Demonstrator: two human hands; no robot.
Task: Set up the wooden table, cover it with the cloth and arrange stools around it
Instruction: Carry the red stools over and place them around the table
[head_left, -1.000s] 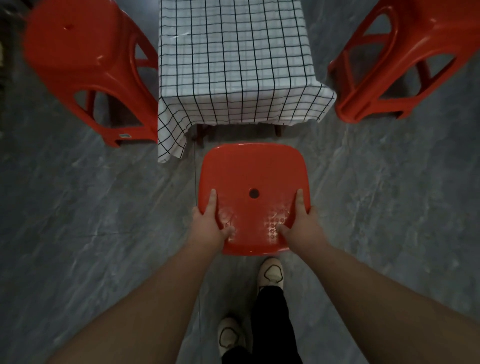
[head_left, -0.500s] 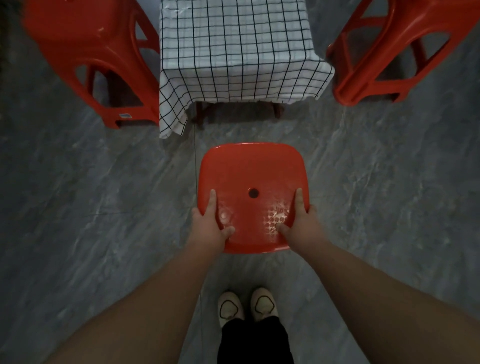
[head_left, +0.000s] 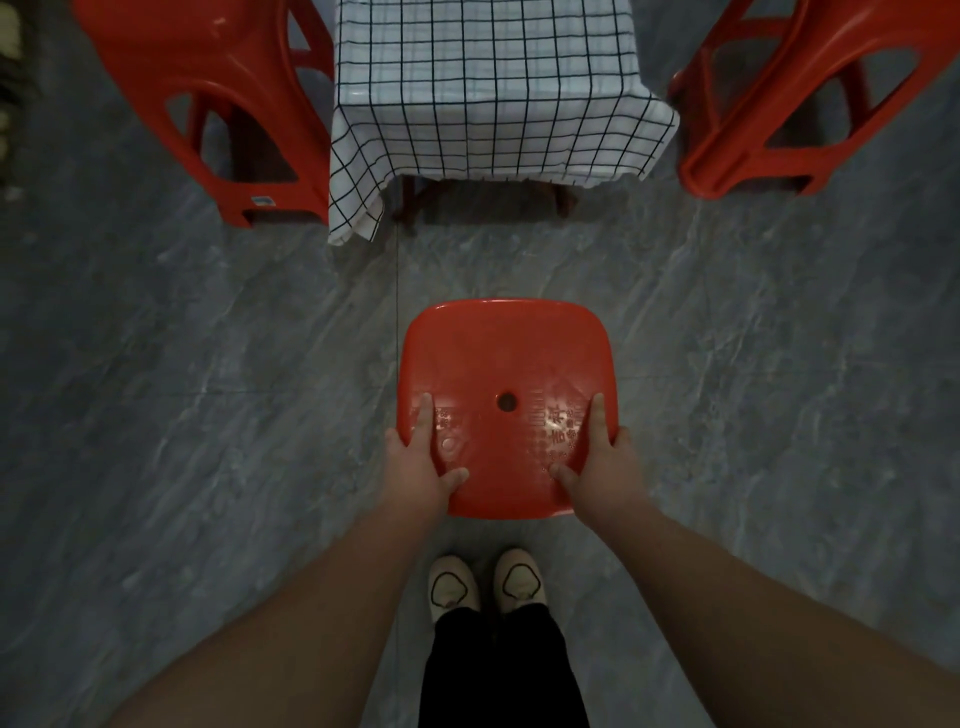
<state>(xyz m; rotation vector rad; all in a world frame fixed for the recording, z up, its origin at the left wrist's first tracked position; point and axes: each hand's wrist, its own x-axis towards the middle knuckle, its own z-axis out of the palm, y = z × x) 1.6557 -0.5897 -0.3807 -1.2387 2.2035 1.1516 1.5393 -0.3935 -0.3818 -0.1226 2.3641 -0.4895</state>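
Note:
A red plastic stool (head_left: 506, 364) with a small hole in its seat is right in front of me, seen from above. My left hand (head_left: 423, 460) grips the seat's near left edge, thumb on top. My right hand (head_left: 597, 460) grips the near right edge the same way. Beyond the stool stands the table, covered by a white cloth with a black grid (head_left: 488, 88); dark wooden legs (head_left: 410, 202) show under its hem. A strip of bare floor separates the held stool from the table.
Two more red stools flank the table: one at the left (head_left: 208, 104), one at the right (head_left: 789, 98). The floor (head_left: 182, 415) is grey marble-look tile. My feet in pale shoes (head_left: 485, 584) stand just behind the held stool.
The held stool and I have moved back from the table; the gap of floor between stool and cloth has grown. My feet have come together. Both hands keep their grip.

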